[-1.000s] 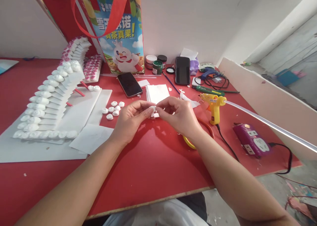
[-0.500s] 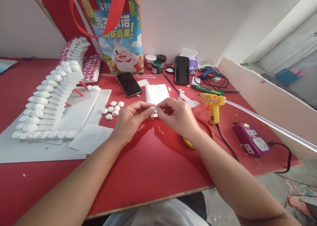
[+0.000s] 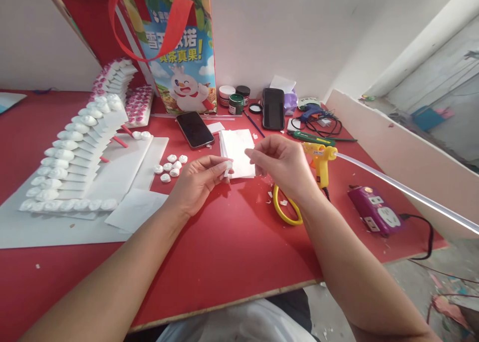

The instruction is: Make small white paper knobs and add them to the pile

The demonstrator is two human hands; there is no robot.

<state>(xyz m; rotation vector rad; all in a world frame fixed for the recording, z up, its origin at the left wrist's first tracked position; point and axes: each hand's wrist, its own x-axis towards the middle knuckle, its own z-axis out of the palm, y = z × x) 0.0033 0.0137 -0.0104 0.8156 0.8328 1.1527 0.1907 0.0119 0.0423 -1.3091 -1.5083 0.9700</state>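
Note:
A small white rolled paper flower (image 3: 228, 166) is pinched between the thumb and fingers of my left hand (image 3: 196, 182). To its right, my right hand (image 3: 286, 167) is raised with thumb and fingertips pressed together; whether anything is between them is hidden. Behind both hands lies a stack of white paper sheets (image 3: 241, 145). Several finished white paper flowers (image 3: 167, 167) sit in a loose group left of my left hand. Under my right hand shows a yellow loop handle (image 3: 276, 204), with paper scraps beside it.
At right stand a yellow glue gun (image 3: 322, 174) with a long glue stick and a purple power socket box (image 3: 376, 211). A white curved model (image 3: 86, 157) edged with flowers fills the left. Phone (image 3: 195, 129), paint jars (image 3: 236, 104) and a printed bag (image 3: 183, 47) are behind.
My right hand has moved away to the right from my left hand, letting go of the white paper flower. My left hand still holds it.

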